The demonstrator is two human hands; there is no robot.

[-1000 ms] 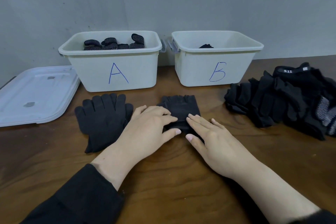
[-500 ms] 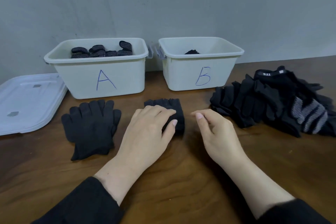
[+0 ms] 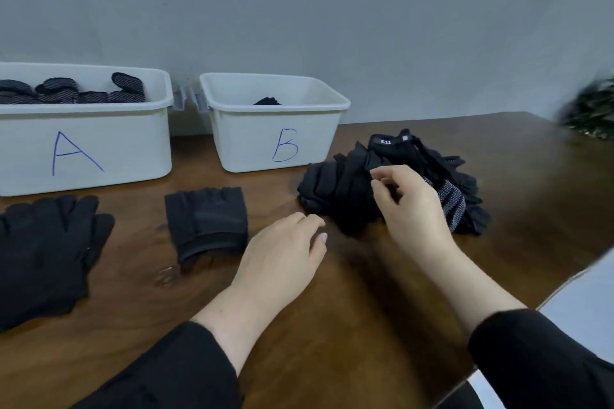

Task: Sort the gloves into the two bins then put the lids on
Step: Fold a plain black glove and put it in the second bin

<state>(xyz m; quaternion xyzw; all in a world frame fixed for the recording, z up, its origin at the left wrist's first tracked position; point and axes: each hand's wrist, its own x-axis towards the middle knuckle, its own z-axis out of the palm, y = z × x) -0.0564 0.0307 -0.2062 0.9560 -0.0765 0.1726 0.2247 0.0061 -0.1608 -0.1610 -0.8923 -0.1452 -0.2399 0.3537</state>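
The brown wooden worktop (image 3: pixel 332 325) carries everything, with two white bins set against the wall at its far edge. Bin A (image 3: pixel 99 149) on the left already holds a heap of dotted-grip gloves (image 3: pixel 76 91); bin B (image 3: pixel 275 129) beside it holds only a little dark fabric low inside, so most of the sorting remains. No lids show in this view.

To the right of bin B lies the unsorted pile of black gloves (image 3: pixel 349 189), one with a white-dotted palm and one with a labelled cuff, heaped within easy reach of the right arm. At the left edge a flat pair of full-finger gloves (image 3: pixel 46 242) lies in front of bin A, and a folded fingerless pair (image 3: pixel 206 222) lies between the bins' fronts and the person, both seemingly staged for dropping in.

The right hand (image 3: pixel 408 202) is over the pile with thumb and fingers curled as if to pinch a glove; whether it has caught fabric I cannot tell. The left hand (image 3: pixel 285 252) hovers low over the worktop just right of the folded pair, fingers relaxed, holding nothing.
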